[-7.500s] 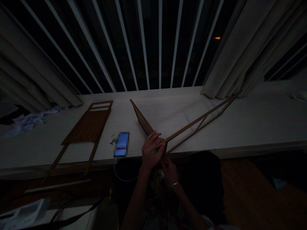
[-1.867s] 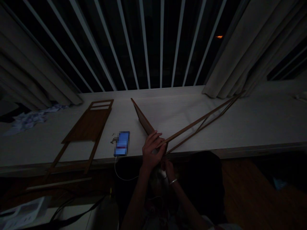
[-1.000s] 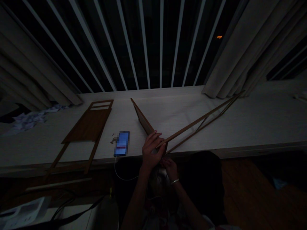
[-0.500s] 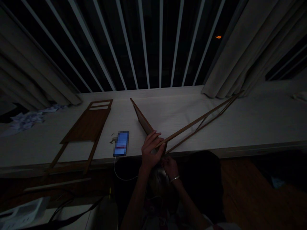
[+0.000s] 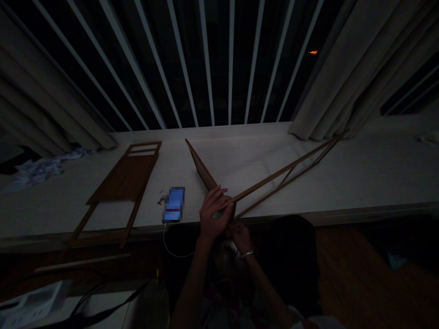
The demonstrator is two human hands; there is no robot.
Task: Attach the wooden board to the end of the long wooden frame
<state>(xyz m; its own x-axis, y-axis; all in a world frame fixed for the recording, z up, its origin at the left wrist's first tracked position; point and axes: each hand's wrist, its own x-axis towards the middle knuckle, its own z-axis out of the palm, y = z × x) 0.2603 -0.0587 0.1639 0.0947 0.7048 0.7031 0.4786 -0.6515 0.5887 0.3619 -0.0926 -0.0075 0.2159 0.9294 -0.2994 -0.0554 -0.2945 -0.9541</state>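
Two slatted wooden pieces share the white window ledge (image 5: 260,155) in the head view. The nearer, a V-shaped wooden frame (image 5: 274,176), spreads its long thin strips from the ledge's near edge, one limb running to the far left and the other to the far right. The second, a flat slatted panel (image 5: 125,176), lies further left, beyond a smartphone (image 5: 173,204) and its white charging cable (image 5: 174,249). The strips look light and stiff but slender, likely to whip or snap if levered from their tips, so the joint at the V's point seems the sound place to hold. The left hand (image 5: 213,214) rises from below, its fingers curled closed around that joint, wrist bent. The right hand (image 5: 240,237), a bangle (image 5: 247,254) on its wrist, sits just below at the ledge's edge, fingers turned inward toward the frame's lower end; shadow hides whether they grip it.
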